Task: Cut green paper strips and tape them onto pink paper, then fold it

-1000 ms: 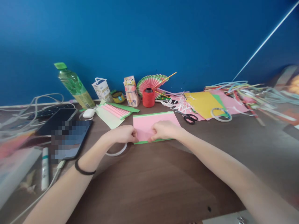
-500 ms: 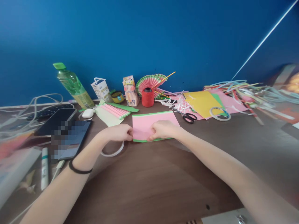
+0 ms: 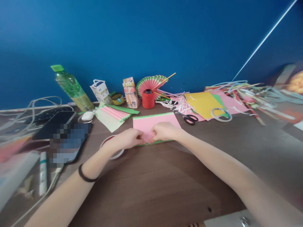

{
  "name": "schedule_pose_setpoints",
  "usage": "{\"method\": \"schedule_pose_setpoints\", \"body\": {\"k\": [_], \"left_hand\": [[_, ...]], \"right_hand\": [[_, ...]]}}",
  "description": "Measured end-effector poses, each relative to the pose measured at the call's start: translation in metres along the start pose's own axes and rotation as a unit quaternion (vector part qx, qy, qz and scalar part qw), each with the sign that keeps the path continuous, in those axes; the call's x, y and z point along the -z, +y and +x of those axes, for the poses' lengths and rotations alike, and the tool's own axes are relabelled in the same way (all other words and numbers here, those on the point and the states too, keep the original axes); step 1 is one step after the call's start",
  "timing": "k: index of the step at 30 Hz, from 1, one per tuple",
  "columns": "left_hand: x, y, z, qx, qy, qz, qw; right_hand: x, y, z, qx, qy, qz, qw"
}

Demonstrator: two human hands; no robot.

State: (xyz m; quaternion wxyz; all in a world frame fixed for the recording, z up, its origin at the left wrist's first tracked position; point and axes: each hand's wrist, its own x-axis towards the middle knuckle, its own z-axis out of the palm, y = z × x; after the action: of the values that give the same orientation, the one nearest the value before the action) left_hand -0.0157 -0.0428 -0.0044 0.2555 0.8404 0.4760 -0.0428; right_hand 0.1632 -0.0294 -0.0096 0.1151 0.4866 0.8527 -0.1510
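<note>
Pink paper sheet: The pink paper sheet (image 3: pixel 146 124) is lying on the table (image 3: pixel 151 186) straight ahead of the person, its green far border (image 3: pixel 153 115) facing the wall and another green strip running along the near edge.
Long axis: The sheet is stretching left to right across the table, its right end tilting slightly away from the person; the green borders are following the long sides.
Left hand: The left hand (image 3: pixel 129 138) is resting at the sheet's near left corner, fingers curling in with thumb and forefinger close together; whether they are pinching the paper, I cannot tell.
Right hand: The right hand (image 3: pixel 163 130) is bending over the middle of the near edge, fingers folded and thumb reaching down to the paper; its grip is not showing clearly.
Why so: Both hands are probably keeping that edge flat and steady.
Tape ring: A white tape ring (image 3: pixel 120 154) is lying partly under the left wrist.
Black-handled scissors: The scissors (image 3: pixel 190 119) are lying just beyond the sheet's right end, seemingly within easy reach.
</note>
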Motion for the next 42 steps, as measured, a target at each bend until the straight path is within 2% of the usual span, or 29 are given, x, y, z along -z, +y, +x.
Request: {"method": "schedule_pose_setpoints", "body": {"k": [7,13,21,29,32,36,39,42], "left_hand": [[-0.007,0.002,0.005,0.033,-0.017,0.019,0.999],[-0.003,0.005,0.004,0.034,-0.033,0.033,0.998],[0.005,-0.008,-0.001,0.048,-0.063,0.004,0.997],[0.012,-0.019,-0.002,0.04,-0.102,-0.011,0.994],[0.014,-0.019,-0.003,0.043,-0.086,-0.028,0.995],[0.01,-0.016,-0.002,0.027,-0.009,-0.038,0.999],[0.004,-0.012,0.0,0.016,-0.01,-0.042,0.999],[0.001,-0.01,0.0,0.025,-0.025,-0.032,0.999]], "right_hand": [[0.011,0.009,-0.006,-0.046,-0.073,-0.057,0.995],[0.024,0.033,-0.016,-0.129,-0.133,-0.091,0.978],[0.02,0.063,-0.014,-0.13,-0.16,-0.026,0.978],[0.02,0.092,-0.018,-0.113,-0.188,0.101,0.97],[0.02,0.09,-0.017,-0.068,-0.168,0.13,0.975],[0.016,0.068,-0.012,0.004,-0.101,0.102,0.99],[0.014,0.05,-0.012,0.014,-0.101,0.067,0.993],[0.015,0.045,-0.016,-0.035,-0.103,0.014,0.994]]}}
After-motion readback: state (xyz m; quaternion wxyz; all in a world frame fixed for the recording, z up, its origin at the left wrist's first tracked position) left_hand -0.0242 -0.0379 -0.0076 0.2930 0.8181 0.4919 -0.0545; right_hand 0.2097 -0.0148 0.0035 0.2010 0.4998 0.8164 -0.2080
